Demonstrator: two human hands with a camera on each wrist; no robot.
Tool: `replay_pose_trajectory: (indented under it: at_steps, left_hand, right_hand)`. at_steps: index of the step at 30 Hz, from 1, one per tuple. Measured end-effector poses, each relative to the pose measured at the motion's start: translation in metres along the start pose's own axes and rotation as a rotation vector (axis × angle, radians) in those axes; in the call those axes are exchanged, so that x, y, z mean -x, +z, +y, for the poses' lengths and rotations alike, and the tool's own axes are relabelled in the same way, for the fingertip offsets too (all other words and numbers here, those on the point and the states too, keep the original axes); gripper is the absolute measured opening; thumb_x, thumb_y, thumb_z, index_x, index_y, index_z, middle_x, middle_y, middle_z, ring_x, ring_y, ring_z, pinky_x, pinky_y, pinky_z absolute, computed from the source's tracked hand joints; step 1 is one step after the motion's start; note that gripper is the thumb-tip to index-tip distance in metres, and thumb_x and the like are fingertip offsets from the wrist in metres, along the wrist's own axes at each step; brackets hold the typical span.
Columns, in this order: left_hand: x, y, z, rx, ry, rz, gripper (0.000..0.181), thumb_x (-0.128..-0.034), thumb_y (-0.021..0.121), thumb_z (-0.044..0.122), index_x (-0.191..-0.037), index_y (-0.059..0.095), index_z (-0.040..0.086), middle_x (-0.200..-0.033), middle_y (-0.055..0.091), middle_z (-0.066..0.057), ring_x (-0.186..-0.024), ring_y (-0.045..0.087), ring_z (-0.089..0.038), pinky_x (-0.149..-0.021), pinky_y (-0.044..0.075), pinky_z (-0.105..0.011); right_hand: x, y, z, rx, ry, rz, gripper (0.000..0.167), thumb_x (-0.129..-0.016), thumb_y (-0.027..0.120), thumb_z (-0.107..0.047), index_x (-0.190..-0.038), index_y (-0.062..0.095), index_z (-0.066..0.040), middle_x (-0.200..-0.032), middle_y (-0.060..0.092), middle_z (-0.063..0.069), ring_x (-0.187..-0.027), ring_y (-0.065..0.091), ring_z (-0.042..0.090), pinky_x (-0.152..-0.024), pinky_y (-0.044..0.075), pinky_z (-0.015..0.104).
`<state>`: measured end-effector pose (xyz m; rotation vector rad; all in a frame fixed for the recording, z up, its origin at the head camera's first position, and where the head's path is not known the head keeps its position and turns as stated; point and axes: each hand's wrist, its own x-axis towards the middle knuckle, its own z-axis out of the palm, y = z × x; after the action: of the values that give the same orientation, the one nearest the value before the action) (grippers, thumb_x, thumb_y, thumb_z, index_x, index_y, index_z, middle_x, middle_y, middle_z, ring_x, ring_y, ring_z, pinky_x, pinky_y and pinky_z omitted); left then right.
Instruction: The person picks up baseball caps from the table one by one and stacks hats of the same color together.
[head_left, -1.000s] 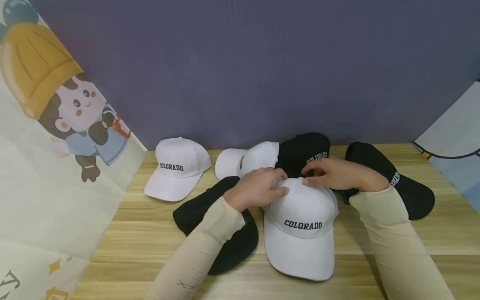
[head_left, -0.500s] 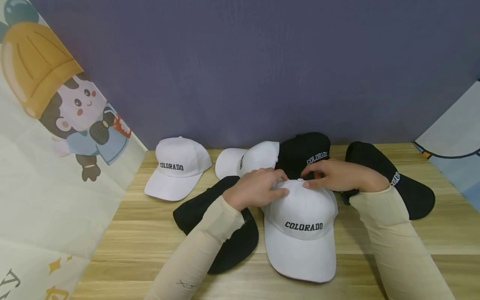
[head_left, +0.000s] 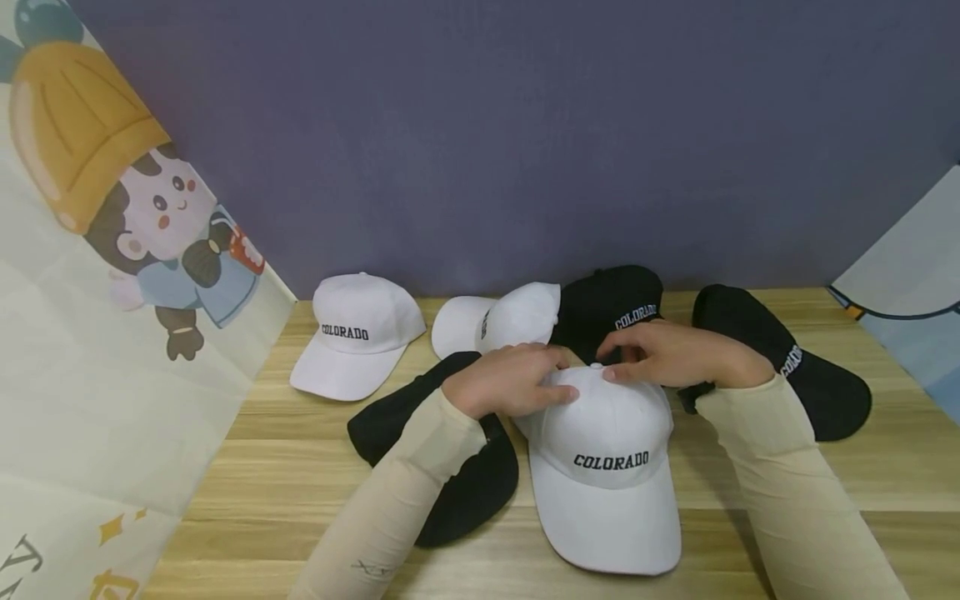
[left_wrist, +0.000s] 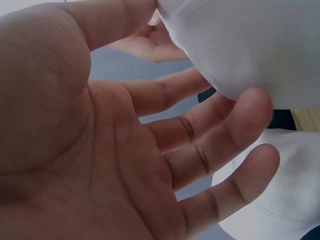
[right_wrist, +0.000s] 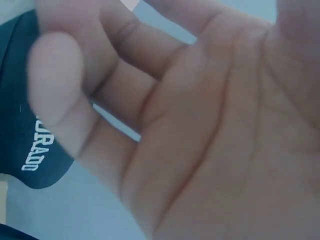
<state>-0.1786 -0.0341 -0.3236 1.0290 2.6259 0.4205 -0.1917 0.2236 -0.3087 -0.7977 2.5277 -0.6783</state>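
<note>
A white cap (head_left: 611, 425) marked COLORADO stands at the front, its brim towards the wearer. My left hand (head_left: 512, 380) grips its crown at the upper left, thumb on the front and fingers behind. In the left wrist view the left hand (left_wrist: 125, 135) has its thumb and fingers around the white fabric (left_wrist: 240, 50). At the crown's top, by the button, my right hand (head_left: 678, 353) pinches the cloth with thumb and bent fingers. The right wrist view shows the right hand (right_wrist: 200, 115) with curled fingers; its contact with the cap is hidden there.
A white cap (head_left: 358, 333) lies at the back left, another white cap (head_left: 517, 317) beside a black cap (head_left: 607, 304) along the dark wall. One black cap (head_left: 472, 492) is partly under my left forearm; another black cap (head_left: 825, 392) lies right of my right wrist.
The front white cap has tipped a little, its crown top lower and its brim nearer the wearer and slightly right. Both hands have moved slightly down with it.
</note>
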Motion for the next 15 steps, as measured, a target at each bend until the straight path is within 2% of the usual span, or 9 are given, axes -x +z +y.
replay_pose_trajectory:
  at_steps: [4, 8, 12, 15]
  left_hand:
    - [0.001, -0.001, 0.000, 0.006, -0.009, -0.015, 0.043, -0.1029, 0.059, 0.046, -0.134, 0.063, 0.017, -0.134, 0.065, 0.004, -0.122, 0.060, -0.014, -0.099, 0.051, -0.031]
    - [0.001, -0.002, 0.000, 0.012, -0.032, -0.045, 0.050, -0.0976, 0.065, 0.052, -0.137, 0.060, 0.021, -0.135, 0.064, 0.006, -0.123, 0.060, -0.013, -0.099, 0.051, -0.032]
    - [0.002, -0.001, 0.000, -0.006, -0.046, -0.081, 0.058, -0.0914, 0.070, 0.058, -0.135, 0.058, 0.022, -0.132, 0.065, 0.005, -0.118, 0.062, -0.013, -0.095, 0.052, -0.034]
    - [0.002, -0.001, 0.000, -0.011, -0.046, -0.095, 0.060, -0.0907, 0.070, 0.059, -0.135, 0.056, 0.021, -0.130, 0.065, 0.003, -0.117, 0.063, -0.014, -0.094, 0.052, -0.034]
  right_hand:
    - [-0.004, 0.003, -0.001, 0.049, -0.053, 0.070, 0.035, -0.100, 0.068, -0.034, -0.124, 0.068, -0.009, -0.085, 0.066, -0.004, -0.067, 0.057, 0.008, -0.063, 0.049, 0.026]
    - [-0.009, 0.005, -0.004, 0.098, -0.081, 0.167, 0.024, -0.101, 0.067, -0.030, -0.117, 0.072, -0.013, -0.083, 0.068, -0.007, -0.065, 0.057, 0.006, -0.065, 0.048, 0.026]
    - [-0.012, 0.008, -0.009, 0.079, -0.058, 0.262, 0.019, -0.102, 0.066, -0.027, -0.113, 0.074, -0.014, -0.083, 0.070, -0.005, -0.065, 0.057, 0.008, -0.065, 0.048, 0.027]
    - [-0.014, 0.009, -0.015, 0.049, -0.021, 0.331, 0.021, -0.102, 0.065, -0.028, -0.112, 0.074, -0.012, -0.086, 0.070, -0.001, -0.067, 0.058, 0.011, -0.063, 0.049, 0.028]
